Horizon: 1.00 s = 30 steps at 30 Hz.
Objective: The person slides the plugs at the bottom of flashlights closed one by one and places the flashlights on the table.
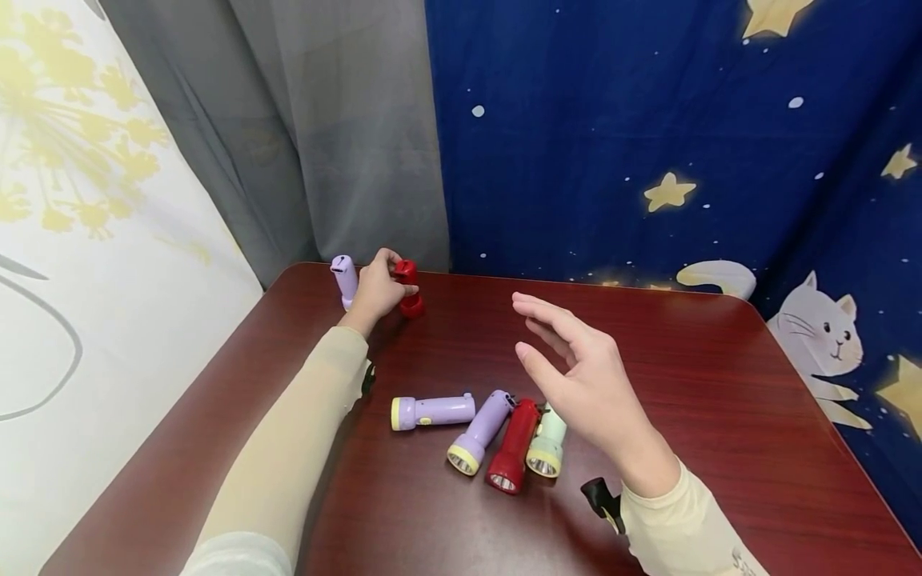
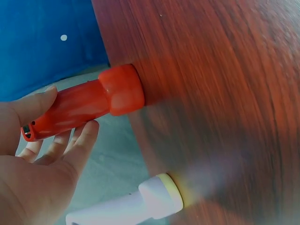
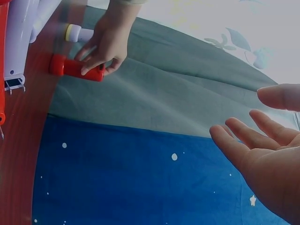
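Gripping red flashlight [image 1: 409, 290] upright with my left hand [image 1: 378, 290], far left on table [image 1: 691, 384], beside standing purple flashlight [image 1: 345, 279]. My right hand [image 1: 587, 380] open, empty, above four lying flashlights [image 1: 481, 432].

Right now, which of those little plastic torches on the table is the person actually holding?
The red plastic torch standing upright at the table's far edge, gripped by the left hand. The other red torch lies untouched among the group nearer the person.

Red torch [image 1: 409, 290], purple torches [image 1: 433, 411], star-patterned blue curtain [image 1: 648, 136]
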Each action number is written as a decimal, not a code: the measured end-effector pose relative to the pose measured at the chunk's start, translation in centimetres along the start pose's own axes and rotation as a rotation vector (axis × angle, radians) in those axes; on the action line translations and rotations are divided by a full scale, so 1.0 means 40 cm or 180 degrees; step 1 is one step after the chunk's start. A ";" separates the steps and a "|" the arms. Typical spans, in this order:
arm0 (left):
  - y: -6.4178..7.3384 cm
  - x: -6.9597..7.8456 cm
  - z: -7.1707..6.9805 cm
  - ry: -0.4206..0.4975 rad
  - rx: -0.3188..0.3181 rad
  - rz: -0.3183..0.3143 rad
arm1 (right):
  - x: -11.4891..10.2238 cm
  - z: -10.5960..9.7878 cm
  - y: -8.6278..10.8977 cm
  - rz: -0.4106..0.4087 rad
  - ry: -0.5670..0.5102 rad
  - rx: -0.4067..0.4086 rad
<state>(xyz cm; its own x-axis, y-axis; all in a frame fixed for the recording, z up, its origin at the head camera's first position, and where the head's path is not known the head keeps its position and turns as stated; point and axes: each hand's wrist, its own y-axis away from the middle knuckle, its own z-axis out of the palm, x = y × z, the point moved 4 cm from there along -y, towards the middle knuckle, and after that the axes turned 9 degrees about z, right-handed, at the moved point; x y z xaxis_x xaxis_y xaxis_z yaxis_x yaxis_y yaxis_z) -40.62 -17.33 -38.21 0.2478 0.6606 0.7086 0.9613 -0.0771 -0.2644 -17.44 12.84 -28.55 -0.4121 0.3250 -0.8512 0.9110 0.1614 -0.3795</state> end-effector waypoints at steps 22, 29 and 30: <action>0.056 0.168 -0.037 -0.0647 0.0321 0.0922 | -0.005 0.012 -0.002 -0.0037 0.0077 -0.0156; 0.192 0.355 0.004 -0.1143 -0.0726 0.1446 | -0.003 0.014 -0.003 -0.0077 0.0059 -0.0157; 0.218 0.369 0.017 -0.1253 -0.1064 0.1377 | -0.002 0.013 -0.004 -0.0081 0.0054 -0.0154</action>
<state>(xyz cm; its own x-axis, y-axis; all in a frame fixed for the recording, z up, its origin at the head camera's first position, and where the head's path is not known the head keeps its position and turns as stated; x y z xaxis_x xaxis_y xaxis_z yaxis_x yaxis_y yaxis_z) -28.67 -7.77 -30.50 0.6176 0.7363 0.2765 0.7865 -0.5811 -0.2092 -17.55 12.28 -28.61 -0.4357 0.3359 -0.8351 0.8987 0.2145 -0.3826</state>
